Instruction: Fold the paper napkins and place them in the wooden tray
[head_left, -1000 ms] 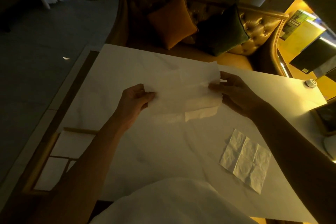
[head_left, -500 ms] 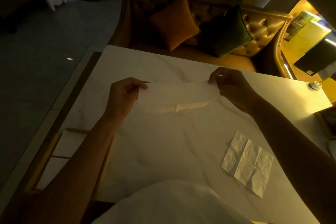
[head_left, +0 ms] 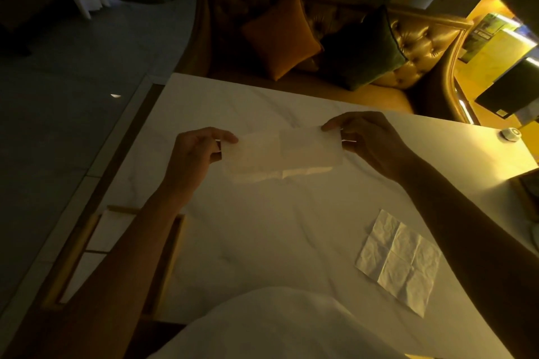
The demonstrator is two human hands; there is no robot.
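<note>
Your left forearm [head_left: 122,248] covers the middle of the wooden tray [head_left: 73,245], so its contents there cannot be read. The dim light blurs the held napkin's [head_left: 281,154] layers. Each grip's fingertips behind the paper are hidden. The right frame edge cuts off the table [head_left: 262,227].

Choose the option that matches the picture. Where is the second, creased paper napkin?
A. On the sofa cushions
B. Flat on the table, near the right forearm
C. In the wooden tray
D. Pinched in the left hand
B: the creased napkin lies flat on the marble table, while both hands hold the other napkin.
</note>
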